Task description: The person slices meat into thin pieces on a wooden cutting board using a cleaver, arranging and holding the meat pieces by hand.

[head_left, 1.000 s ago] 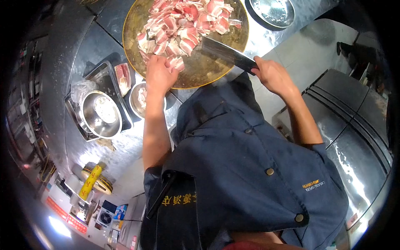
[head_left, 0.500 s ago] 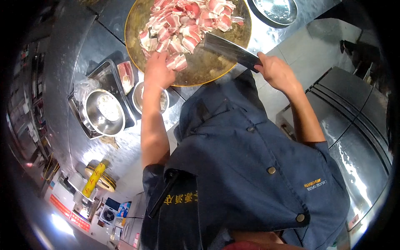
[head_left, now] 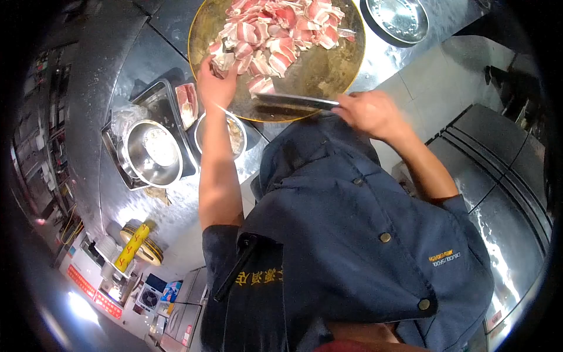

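Observation:
Sliced raw streaky meat (head_left: 275, 41) lies heaped on a round chopping board (head_left: 334, 70) with a yellow rim. My left hand (head_left: 217, 88) is at the heap's near left edge, thumb and fingers spread around slices there. In my right hand (head_left: 372, 114) is the handle of a cleaver (head_left: 296, 101). Its blade points left, low over the near part of the board, with its edge line seen almost side-on. A separate meat slice (head_left: 260, 85) lies by the blade tip; whether they touch I cannot tell.
Left of the board, a black tray (head_left: 186, 144) carries a steel bowl (head_left: 167, 170) and a plastic bag. Beside it are a block of meat (head_left: 187, 105) and another bowl (head_left: 240, 151), partly behind my left forearm. A round metal pan (head_left: 423, 26) stands at the upper right.
The cleaver has swung left and down toward the separate slice, my right hand moving left with it. My left hand has left that slice and shifted to the heap's left edge.

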The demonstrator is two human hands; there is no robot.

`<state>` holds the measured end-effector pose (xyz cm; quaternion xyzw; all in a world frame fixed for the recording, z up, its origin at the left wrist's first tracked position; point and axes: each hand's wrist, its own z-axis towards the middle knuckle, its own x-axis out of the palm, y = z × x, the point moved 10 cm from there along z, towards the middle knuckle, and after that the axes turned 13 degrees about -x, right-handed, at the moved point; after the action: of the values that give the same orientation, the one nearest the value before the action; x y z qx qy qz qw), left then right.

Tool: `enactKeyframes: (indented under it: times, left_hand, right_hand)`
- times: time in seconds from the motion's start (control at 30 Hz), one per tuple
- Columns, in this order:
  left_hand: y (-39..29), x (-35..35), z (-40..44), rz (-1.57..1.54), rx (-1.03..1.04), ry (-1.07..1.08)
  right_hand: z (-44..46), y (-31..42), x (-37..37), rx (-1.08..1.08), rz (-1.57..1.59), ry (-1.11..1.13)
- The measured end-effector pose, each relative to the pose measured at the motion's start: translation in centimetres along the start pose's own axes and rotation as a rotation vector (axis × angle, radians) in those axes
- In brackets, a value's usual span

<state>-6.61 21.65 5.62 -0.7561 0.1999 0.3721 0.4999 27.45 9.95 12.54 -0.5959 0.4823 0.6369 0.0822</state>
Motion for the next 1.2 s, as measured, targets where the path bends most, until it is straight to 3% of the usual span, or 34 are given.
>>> enactKeyframes:
  times: [0.07, 0.13, 0.17, 0.23, 0.3, 0.4, 0.57, 0.63, 0.7, 0.8, 0.9, 0.93, 0.97, 1.03, 1.07, 1.2]
  left_hand:
    - [-0.1, 0.0, 0.2, 0.101, 0.002, -0.044]
    - [1.5, 0.6, 0.5, -0.351, -0.165, 0.133]
    - [2.3, 0.2, 0.7, -0.347, -0.166, 0.126]
    - [3.9, 0.5, 1.2, -0.891, -0.183, 0.360]
    - [4.4, -1.0, 0.3, -0.999, -0.203, 0.441]
    - [1.3, -4.9, -2.6, -1.395, -0.114, 0.506]
    - [2.0, -6.7, -4.9, -1.181, -0.153, 0.359]
    - [0.3, -6.6, -6.5, -0.642, -0.026, 0.269]
    - [0.1, -4.8, -7.7, -0.365, 0.006, 0.276]
    - [1.6, 1.5, -8.8, -0.376, -0.112, 0.548]
    - [3.1, 5.2, -7.8, -0.652, -0.200, 0.559]
    - [3.3, 4.2, -7.6, -0.622, -0.195, 0.386]
    - [3.2, 4.2, -8.1, -0.627, -0.193, 0.391]
    - [-0.1, -1.2, -10.1, -0.105, 0.272, -0.214]
    - [-0.8, -0.7, -11.0, -0.166, 0.346, -0.141]
    - [-2.1, 0.8, -12.2, -0.109, 0.539, -0.203]
  right_hand:
    - [1.7, 0.8, 1.1, -0.043, -0.003, 0.018]
    - [3.2, 1.5, 1.2, -0.075, 0.017, 0.019]
    - [3.8, 1.6, 1.1, -0.082, 0.021, 0.017]
    - [5.3, 1.4, 0.1, -0.091, -0.020, -0.067]
    - [7.4, 1.0, -0.3, -0.113, -0.073, -0.087]
    - [10.4, -1.0, -0.6, -0.121, -0.191, -0.174]
    - [12.7, -2.5, -3.0, -0.090, -0.287, -0.320]
    - [11.9, -1.4, -2.5, -0.075, -0.254, -0.311]
    - [10.2, -0.1, -3.0, 0.013, -0.218, -0.309]
    - [8.1, 1.3, -2.4, 0.010, -0.139, -0.213]
    - [6.5, 1.0, -0.3, 0.045, -0.104, -0.124]
    - [6.0, 0.8, 0.5, 0.023, -0.067, -0.116]
    - [5.7, 0.7, 1.0, 0.001, -0.032, -0.110]
    - [5.6, 0.8, 1.3, 0.010, -0.024, -0.060]
    - [5.4, 1.1, 1.7, 0.018, -0.010, -0.011]
    - [6.6, 3.0, 0.2, 0.014, -0.001, 0.006]
